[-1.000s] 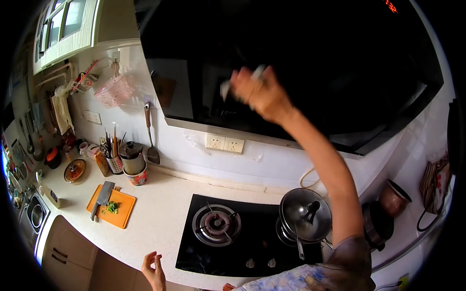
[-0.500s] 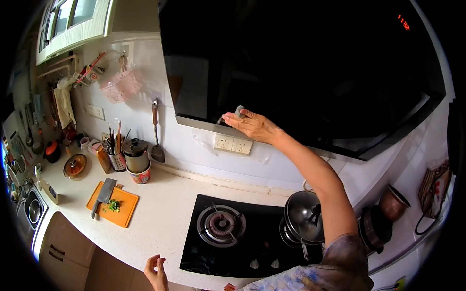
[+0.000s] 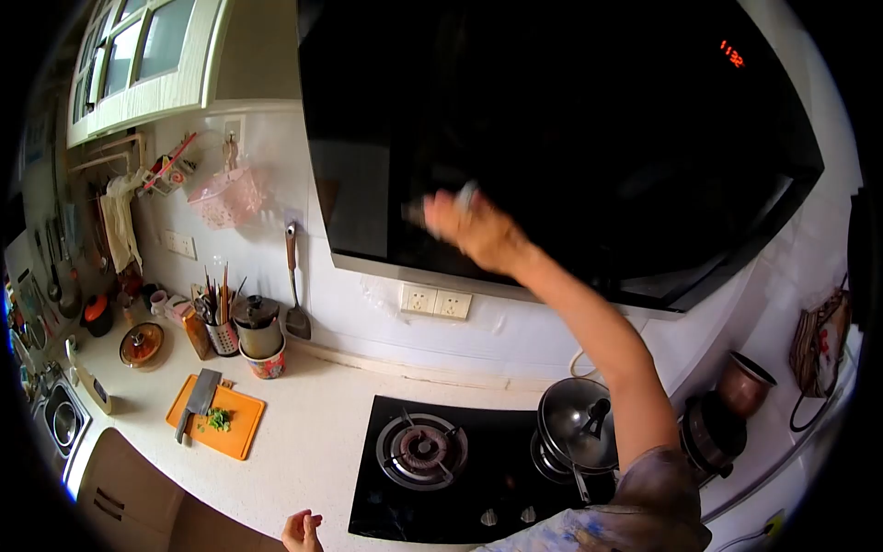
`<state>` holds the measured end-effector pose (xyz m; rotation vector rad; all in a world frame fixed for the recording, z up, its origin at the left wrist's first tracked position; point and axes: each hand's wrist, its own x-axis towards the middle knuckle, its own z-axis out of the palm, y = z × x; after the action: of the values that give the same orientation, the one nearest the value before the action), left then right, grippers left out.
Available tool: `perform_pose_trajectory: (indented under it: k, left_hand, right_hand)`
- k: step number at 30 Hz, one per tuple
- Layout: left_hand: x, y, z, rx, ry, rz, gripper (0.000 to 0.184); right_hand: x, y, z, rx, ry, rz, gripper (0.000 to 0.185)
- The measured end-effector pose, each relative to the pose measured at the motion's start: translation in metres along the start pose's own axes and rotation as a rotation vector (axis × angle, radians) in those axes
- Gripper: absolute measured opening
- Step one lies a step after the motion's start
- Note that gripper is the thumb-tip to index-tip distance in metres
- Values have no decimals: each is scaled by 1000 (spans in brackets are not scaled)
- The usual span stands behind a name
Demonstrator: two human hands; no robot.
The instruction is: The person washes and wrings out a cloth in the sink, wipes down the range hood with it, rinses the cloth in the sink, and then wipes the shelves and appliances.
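The biggest thing by you is the wide, shiny black panel with a silver bottom edge, and it fills the top middle and upper right of the frame. Here is what has just changed: your bare right hand went up from that silver edge to the dark face, near the middle of the frame. So it looks like the work is now on the low left part of the black face, not down at its edge.

Half a second ago, the long white speckled counter sat higher in the frame. So did the flat black glass stove at the bottom middle. The round, shiny grey metal pan is still on the stove, at the lower right. The flat orange cutting board is still at the lower left, with the wide grey metal knife on it.

Your left hand is cut off by the bottom edge; its fingers are loosely bent, with nothing seen in them. Your right hand is blurry, but its fingers seem wrapped over the smallest thing, a pale, crumpled bit of cloth by the thumb, and I can't tell how hard they squeeze
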<state>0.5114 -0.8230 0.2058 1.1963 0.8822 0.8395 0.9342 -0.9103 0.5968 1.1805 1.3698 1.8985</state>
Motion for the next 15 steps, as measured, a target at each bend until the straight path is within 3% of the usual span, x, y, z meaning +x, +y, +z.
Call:
perform_pose_trajectory:
  k: [1,2,3,6,7,9,11,15]
  left_hand:
    - [-3,4,-2,-16,-17,9,28]
    - [-6,6,-7,-3,-1,8,27]
    - [-9,9,-14,45,8,25,26]
    - [-11,-4,-36,23,33,48,26]
    - [-8,-14,-41,45,62,52,27]
    - [-2,-8,-34,76,68,67,28]
    - [-3,17,-6,69,58,61,31]
    - [3,36,42,-9,-138,67,36]
  right_hand:
    - [-21,-11,11,-370,-49,-338,46]
    - [-44,-24,18,57,-78,-199,48]
    - [-49,-23,20,143,-191,-211,48]
    - [-9,14,-3,231,-14,164,39]
    - [13,35,-8,120,80,256,36]
    - [64,78,-26,95,239,441,41]
    - [99,111,-28,27,363,478,44]
    - [99,147,-35,50,388,449,42]
